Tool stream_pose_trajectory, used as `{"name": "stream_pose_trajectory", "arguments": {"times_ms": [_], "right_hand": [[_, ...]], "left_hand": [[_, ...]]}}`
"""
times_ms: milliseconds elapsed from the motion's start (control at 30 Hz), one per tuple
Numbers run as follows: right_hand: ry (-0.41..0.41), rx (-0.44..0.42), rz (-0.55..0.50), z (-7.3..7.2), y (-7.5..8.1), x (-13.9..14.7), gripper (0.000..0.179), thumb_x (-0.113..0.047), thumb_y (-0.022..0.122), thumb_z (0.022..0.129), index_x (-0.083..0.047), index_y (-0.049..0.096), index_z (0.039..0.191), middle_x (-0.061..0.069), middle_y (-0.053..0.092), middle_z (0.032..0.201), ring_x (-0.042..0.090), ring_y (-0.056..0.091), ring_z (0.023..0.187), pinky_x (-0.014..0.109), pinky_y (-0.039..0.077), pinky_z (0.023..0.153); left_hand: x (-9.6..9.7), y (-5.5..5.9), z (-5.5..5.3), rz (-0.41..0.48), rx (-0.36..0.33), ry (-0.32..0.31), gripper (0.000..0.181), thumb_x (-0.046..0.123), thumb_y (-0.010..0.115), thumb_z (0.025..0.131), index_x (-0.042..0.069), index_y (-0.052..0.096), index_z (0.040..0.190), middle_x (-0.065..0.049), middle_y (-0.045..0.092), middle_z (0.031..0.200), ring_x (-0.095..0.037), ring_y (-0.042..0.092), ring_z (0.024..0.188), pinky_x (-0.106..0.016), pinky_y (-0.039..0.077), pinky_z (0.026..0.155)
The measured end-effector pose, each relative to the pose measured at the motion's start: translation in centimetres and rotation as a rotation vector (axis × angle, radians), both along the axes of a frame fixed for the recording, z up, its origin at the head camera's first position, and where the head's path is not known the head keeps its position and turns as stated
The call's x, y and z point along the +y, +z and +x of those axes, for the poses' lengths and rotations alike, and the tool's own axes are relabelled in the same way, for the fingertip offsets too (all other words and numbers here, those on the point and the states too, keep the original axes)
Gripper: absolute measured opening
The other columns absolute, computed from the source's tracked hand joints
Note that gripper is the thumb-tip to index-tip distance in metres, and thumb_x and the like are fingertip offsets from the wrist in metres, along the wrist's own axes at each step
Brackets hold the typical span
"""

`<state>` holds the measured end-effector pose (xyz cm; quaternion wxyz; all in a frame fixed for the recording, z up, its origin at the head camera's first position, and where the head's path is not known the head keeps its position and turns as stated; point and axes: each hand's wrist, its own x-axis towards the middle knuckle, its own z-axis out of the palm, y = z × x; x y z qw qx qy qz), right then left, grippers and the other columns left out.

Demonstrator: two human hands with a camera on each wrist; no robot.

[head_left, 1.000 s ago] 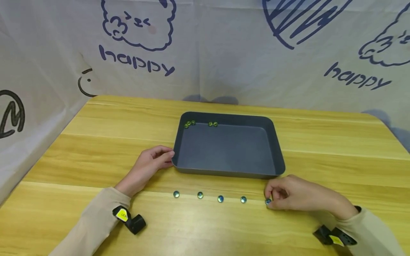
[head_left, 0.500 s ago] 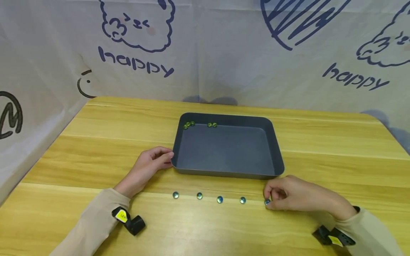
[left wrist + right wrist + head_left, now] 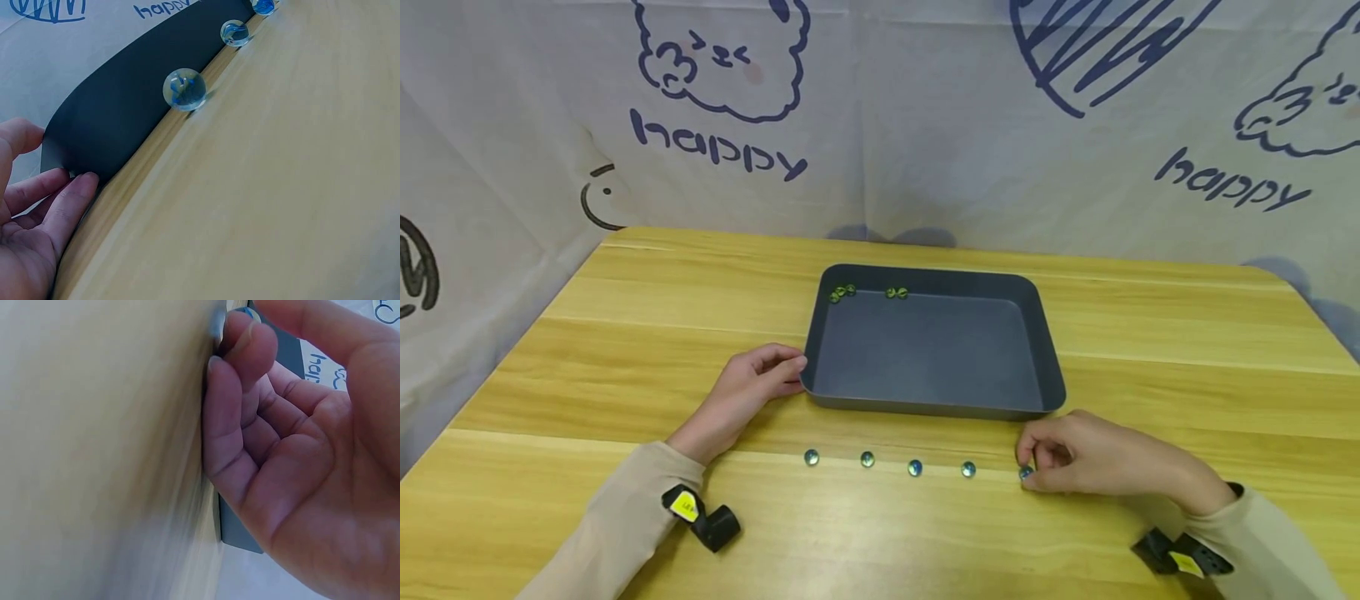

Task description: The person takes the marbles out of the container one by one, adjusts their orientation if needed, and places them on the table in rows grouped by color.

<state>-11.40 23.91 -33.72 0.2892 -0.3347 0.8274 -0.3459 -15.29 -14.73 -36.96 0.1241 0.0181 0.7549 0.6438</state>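
A dark grey rectangular tray (image 3: 932, 350) rests on the table with several greenish glass marbles (image 3: 897, 293) along its far side. My left hand (image 3: 748, 392) touches the tray's near-left corner from outside; in the left wrist view its fingertips (image 3: 89, 180) meet the outer wall. In front of the tray, clear glass marbles with blue swirls stand in a spaced row, among them a left-end marble (image 3: 812, 457) and a middle marble (image 3: 915, 468). At the row's right end, my right hand (image 3: 1086, 454) pinches a marble (image 3: 1026, 472) between thumb and index finger. Its fingers largely hide that marble in the right wrist view.
The light wooden table (image 3: 880, 542) carries everything. Behind it and at the left hangs white cloth (image 3: 940, 125) with blue drawings and lettering. A small black wrist camera (image 3: 718, 527) sticks out from the left sleeve, another camera (image 3: 1156, 550) from the right.
Both hands, the tray and the marbles hold their places. The head view shifted very slightly at first, and the hanging cloth on the left has moved a little leftward.
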Motion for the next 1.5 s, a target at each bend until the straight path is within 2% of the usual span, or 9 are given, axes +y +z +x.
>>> {"name": "stream_pose_trajectory", "arguments": {"times_ms": [167, 433, 633, 767, 900, 1067, 1233, 1367, 1500], "right_hand": [[0.015, 0.008, -0.011, -0.1, 0.2, 0.2, 0.011, -0.028, 0.06, 0.088, -0.018, 0.059, 0.093, -0.011, 0.052, 0.067, 0.0, 0.042, 0.054, 0.02, 0.042, 0.049], [0.011, -0.037, -0.001, -0.4, 0.6, 0.6, 0.018, -0.026, 0.062, 0.087, -0.014, 0.059, 0.1, -0.009, 0.053, 0.07, 0.002, 0.043, 0.058, 0.022, 0.044, 0.052], [0.026, -0.008, 0.008, -0.6, 1.0, 1.2, 0.02, -0.026, 0.065, 0.085, -0.013, 0.057, 0.098, -0.01, 0.051, 0.069, 0.001, 0.044, 0.06, 0.023, 0.043, 0.052], [0.036, 0.012, 0.02, -0.6, 1.8, 1.7, 0.016, -0.024, 0.065, 0.084, -0.014, 0.058, 0.094, -0.011, 0.051, 0.07, 0.001, 0.045, 0.061, 0.022, 0.044, 0.052], [0.018, 0.074, 0.035, -0.4, 3.4, 2.0, 0.006, -0.022, 0.063, 0.087, -0.018, 0.06, 0.09, -0.012, 0.051, 0.069, 0.001, 0.045, 0.06, 0.022, 0.043, 0.049], [-0.082, 0.212, 0.053, -0.7, 5.6, 1.7, 0.006, -0.023, 0.058, 0.09, -0.018, 0.062, 0.089, -0.011, 0.05, 0.064, 0.002, 0.043, 0.052, 0.022, 0.04, 0.043], [-0.172, 0.283, 0.11, -2.9, 7.6, -0.3, 0.02, -0.026, 0.053, 0.093, -0.011, 0.066, 0.1, -0.006, 0.055, 0.066, 0.009, 0.049, 0.053, 0.024, 0.043, 0.043], [-0.207, 0.325, 0.16, -5.7, 8.6, -2.5, 0.028, -0.025, 0.052, 0.093, -0.007, 0.063, 0.111, -0.003, 0.058, 0.072, 0.014, 0.055, 0.062, 0.028, 0.047, 0.05], [-0.218, 0.356, 0.197, -8.8, 8.7, -5.1, 0.029, -0.025, 0.051, 0.094, -0.007, 0.061, 0.114, -0.001, 0.059, 0.071, 0.015, 0.056, 0.063, 0.031, 0.046, 0.052]], "left_hand": [[0.0, 0.1, -0.1, 0.008, 0.006, -0.006, 0.043, 0.028, 0.057, 0.09, -0.007, 0.053, 0.114, -0.019, 0.053, 0.112, -0.021, 0.059, 0.094, -0.028, 0.05, 0.083], [-0.1, 0.2, -0.2, 0.016, 0.011, -0.005, 0.042, 0.027, 0.057, 0.091, -0.008, 0.053, 0.114, -0.02, 0.053, 0.112, -0.022, 0.059, 0.094, -0.028, 0.05, 0.083], [-0.1, 0.3, -0.3, 0.012, 0.014, 0.006, 0.041, 0.027, 0.057, 0.09, -0.007, 0.054, 0.113, -0.019, 0.054, 0.11, -0.021, 0.06, 0.093, -0.028, 0.05, 0.082], [-0.1, 0.2, -0.3, 0.025, 0.014, 0.0, 0.041, 0.026, 0.057, 0.09, -0.007, 0.054, 0.113, -0.02, 0.054, 0.111, -0.022, 0.06, 0.093, -0.028, 0.05, 0.082], [0.1, 0.2, -0.1, 0.034, 0.017, -0.004, 0.041, 0.026, 0.057, 0.091, -0.008, 0.054, 0.113, -0.02, 0.053, 0.112, -0.022, 0.06, 0.093, -0.028, 0.05, 0.082], [0.5, 0.1, -0.2, 0.042, 0.014, -0.012, 0.04, 0.025, 0.057, 0.091, -0.008, 0.054, 0.112, -0.02, 0.053, 0.112, -0.023, 0.059, 0.094, -0.029, 0.05, 0.083], [0.5, 0.2, -0.1, 0.034, 0.011, -0.009, 0.038, 0.025, 0.057, 0.091, -0.007, 0.055, 0.112, -0.02, 0.053, 0.112, -0.023, 0.059, 0.095, -0.03, 0.05, 0.083], [0.3, 0.1, -0.1, 0.03, 0.014, -0.01, 0.038, 0.025, 0.057, 0.091, -0.007, 0.055, 0.112, -0.02, 0.053, 0.112, -0.023, 0.059, 0.095, -0.03, 0.05, 0.083], [0.1, -0.2, -0.1, 0.039, 0.012, -0.004, 0.038, 0.023, 0.057, 0.091, -0.008, 0.054, 0.112, -0.02, 0.053, 0.111, -0.023, 0.059, 0.093, -0.029, 0.05, 0.082]]}}
